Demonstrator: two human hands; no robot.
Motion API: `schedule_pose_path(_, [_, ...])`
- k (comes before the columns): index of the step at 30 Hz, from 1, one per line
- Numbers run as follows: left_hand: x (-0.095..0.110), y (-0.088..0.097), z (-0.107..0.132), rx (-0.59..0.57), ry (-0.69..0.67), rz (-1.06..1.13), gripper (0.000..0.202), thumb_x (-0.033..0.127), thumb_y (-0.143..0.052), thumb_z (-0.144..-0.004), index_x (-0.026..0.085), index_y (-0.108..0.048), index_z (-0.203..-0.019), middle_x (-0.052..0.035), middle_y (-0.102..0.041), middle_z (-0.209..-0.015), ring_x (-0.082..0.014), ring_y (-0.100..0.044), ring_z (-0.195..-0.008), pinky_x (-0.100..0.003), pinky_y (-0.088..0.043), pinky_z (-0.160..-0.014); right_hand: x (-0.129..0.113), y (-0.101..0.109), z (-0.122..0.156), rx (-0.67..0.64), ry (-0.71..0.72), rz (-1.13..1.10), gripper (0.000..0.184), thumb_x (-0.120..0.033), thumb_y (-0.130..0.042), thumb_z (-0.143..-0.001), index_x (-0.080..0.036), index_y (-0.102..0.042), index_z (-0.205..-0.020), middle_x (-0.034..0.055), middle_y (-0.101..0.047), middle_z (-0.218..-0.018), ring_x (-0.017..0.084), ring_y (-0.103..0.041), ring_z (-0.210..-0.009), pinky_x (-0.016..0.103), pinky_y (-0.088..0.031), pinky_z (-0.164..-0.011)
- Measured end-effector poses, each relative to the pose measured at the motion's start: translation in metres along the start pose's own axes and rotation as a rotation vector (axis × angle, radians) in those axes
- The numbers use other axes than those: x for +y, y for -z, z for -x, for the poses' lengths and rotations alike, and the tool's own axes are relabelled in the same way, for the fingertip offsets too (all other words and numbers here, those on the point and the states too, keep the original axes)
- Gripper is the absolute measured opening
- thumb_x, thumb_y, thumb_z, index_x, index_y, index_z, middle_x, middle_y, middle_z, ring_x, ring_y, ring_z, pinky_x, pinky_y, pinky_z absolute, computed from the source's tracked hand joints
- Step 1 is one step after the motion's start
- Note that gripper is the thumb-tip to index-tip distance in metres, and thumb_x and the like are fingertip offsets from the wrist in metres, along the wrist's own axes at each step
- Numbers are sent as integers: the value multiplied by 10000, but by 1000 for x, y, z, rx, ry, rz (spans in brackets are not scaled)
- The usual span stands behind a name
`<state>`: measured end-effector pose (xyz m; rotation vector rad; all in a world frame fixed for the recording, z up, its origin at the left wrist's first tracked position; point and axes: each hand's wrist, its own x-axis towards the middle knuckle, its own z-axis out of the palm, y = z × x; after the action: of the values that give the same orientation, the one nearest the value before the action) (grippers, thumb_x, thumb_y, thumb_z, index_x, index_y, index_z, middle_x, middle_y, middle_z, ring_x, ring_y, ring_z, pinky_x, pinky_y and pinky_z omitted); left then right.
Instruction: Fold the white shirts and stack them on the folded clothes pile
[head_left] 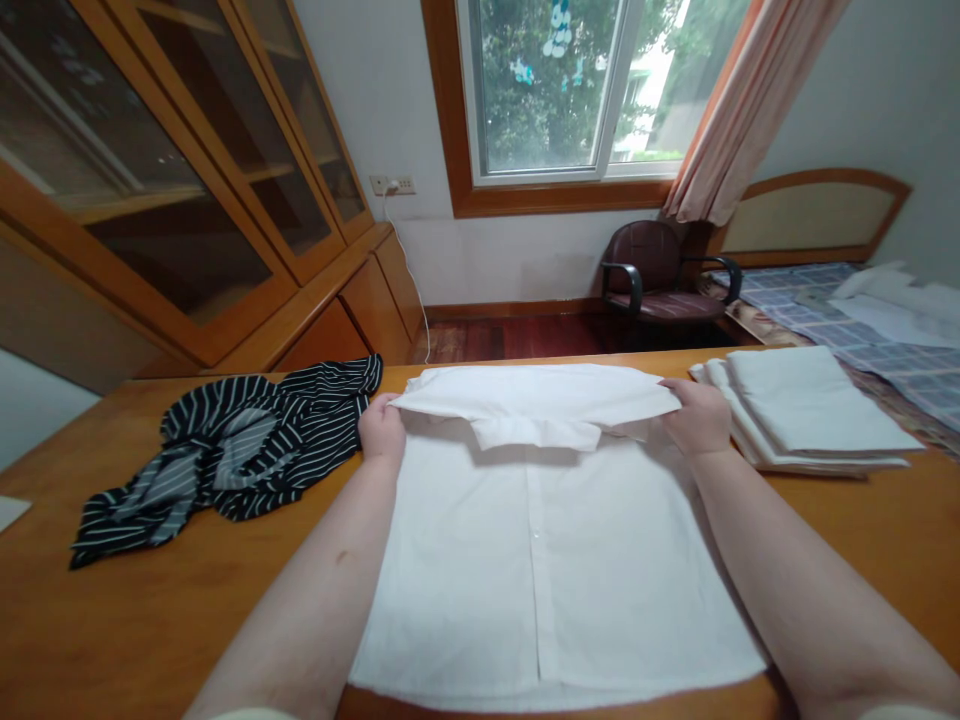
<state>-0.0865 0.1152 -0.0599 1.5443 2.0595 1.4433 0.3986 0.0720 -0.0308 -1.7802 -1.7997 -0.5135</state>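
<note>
A white button-up shirt lies front side up on the wooden table, its hem toward me. Its upper part, with the collar, is lifted and folded over toward me. My left hand is closed on the left corner of that raised part. On the opposite corner, my right hand grips the fabric in the same way. The cloth between both hands is stretched fairly straight. Fingertips of both hands are partly hidden by the fabric.
A crumpled black-and-white striped garment lies on the table at left. Folded white cloths are stacked at right. Beyond the table stand a glass-door cabinet, an armchair and a bed.
</note>
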Motion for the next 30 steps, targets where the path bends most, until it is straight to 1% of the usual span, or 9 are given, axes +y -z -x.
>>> schedule_pose_path(2, [5,3,1,29,-24,11,273,188,-392,-722,173,-653,-800,-29,-678,-791,-205,-614,-795,-279,-468,-713,-1,11,-4,-12,-14,-14,276,-253,-509,-721,-157,-696,-900,89,-710,-850,245,-638,-811,318,-454,-726])
schedule_pose_path(5, [22,14,2,9,-64,-34,292,183,-388,-733,167,-658,-842,-34,-682,-846,-209,-612,-846,-291,-472,-767,-8,33,-12,-133,-63,-19,273,-227,-530,-708,-190,-681,-932,73,-704,-909,236,-632,-839,301,-458,-709])
schedule_pose_path(10, [53,54,8,-100,-164,-158,379,145,-350,-767,173,-656,-990,-30,-668,-1071,-203,-575,-1068,-317,-423,-968,-15,70,-18,-289,-111,64,320,-205,-524,-746,-207,-642,-1043,86,-683,-1033,253,-616,-910,311,-454,-729])
schedule_pose_path(14, [48,85,35,-234,-164,-223,404,134,-366,-777,210,-659,-1044,0,-621,-1219,-196,-502,-1207,-335,-357,-1063,-11,86,3,-342,-85,71,347,-193,-543,-723,-206,-642,-1056,88,-682,-1049,275,-625,-926,328,-469,-754])
schedule_pose_path(17, [26,96,67,-408,-124,-284,424,132,-374,-762,217,-672,-1051,-2,-616,-1232,-193,-535,-1178,-330,-394,-1042,-9,85,39,-409,-30,31,417,-175,-544,-697,-217,-632,-1102,70,-671,-1104,278,-630,-959,336,-486,-776])
schedule_pose_path(19, [10,97,86,-550,-152,-342,436,135,-375,-762,212,-673,-1070,-14,-605,-1249,-189,-537,-1181,-325,-394,-1045,-9,79,66,-495,16,34,412,-181,-534,-704,-230,-632,-1101,63,-677,-1097,274,-641,-950,341,-498,-768])
schedule_pose_path(22, [-4,95,103,-636,-232,-455,482,122,-377,-761,190,-633,-1163,-38,-538,-1331,-196,-495,-1228,-331,-386,-1051,-9,67,97,-618,52,61,465,-136,-504,-703,-246,-615,-1141,49,-660,-1151,266,-645,-970,345,-516,-748])
schedule_pose_path(25, [-7,89,103,-653,-276,-537,504,106,-364,-773,163,-594,-1219,-61,-493,-1372,-213,-480,-1242,-352,-384,-1049,-4,56,108,-656,61,86,530,-101,-470,-727,-279,-579,-1214,20,-597,-1263,259,-620,-1047,349,-518,-780])
schedule_pose_path(30, [-5,75,78,-638,-276,-562,462,129,-356,-816,201,-599,-1202,-49,-529,-1340,-206,-508,-1213,-336,-404,-1016,13,40,91,-649,7,75,586,-52,-441,-734,-285,-560,-1258,10,-547,-1317,256,-605,-1082,369,-504,-846])
